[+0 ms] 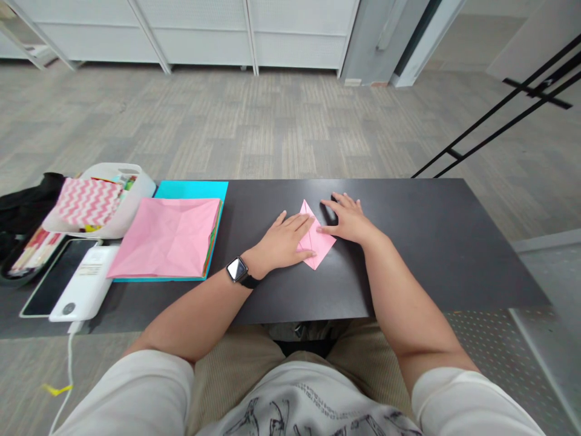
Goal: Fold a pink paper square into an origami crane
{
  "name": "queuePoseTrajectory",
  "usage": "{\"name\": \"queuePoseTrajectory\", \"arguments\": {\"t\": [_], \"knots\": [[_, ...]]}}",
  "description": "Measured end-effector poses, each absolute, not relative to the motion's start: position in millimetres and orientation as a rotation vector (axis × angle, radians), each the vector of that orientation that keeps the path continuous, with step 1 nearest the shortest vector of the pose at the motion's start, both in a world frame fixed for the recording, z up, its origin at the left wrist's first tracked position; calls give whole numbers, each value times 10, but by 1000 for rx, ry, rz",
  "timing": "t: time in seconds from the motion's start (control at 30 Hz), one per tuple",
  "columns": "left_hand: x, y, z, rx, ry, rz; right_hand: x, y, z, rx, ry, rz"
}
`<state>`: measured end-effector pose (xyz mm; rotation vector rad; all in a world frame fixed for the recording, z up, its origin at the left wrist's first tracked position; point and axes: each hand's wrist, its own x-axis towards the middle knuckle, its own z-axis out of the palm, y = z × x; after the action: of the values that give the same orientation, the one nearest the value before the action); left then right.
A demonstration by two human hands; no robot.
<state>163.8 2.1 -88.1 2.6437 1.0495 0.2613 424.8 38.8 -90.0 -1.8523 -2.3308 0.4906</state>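
A small piece of pink origami paper (pixel 321 244), folded into a diamond-like shape with creases, lies on the dark table (pixel 426 260). My left hand (pixel 287 241), with a watch (pixel 236 269) on its wrist, rests flat over the paper's left side, fingers stretched out. At the paper's right edge is my right hand (pixel 347 219), its thumb touching or just over the paper and its fingers apart on the table beyond.
Left of my hands lies a creased pink sheet (pixel 167 236) on a stack of coloured paper, with a blue sheet (pixel 195 189) underneath. Farther left are a white basket (pixel 144 194), a white power bank (pixel 86 281) with a cable (pixel 70 357), and a dark-screened phone or tablet (pixel 49 284).
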Motion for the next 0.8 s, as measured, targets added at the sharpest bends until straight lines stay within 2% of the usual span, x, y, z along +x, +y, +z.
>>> {"name": "queuePoseTrajectory", "arguments": {"t": [0.8], "knots": [[1540, 257, -849, 2594, 948, 399, 4180, 348, -831, -1793, -2298, 522]]}}
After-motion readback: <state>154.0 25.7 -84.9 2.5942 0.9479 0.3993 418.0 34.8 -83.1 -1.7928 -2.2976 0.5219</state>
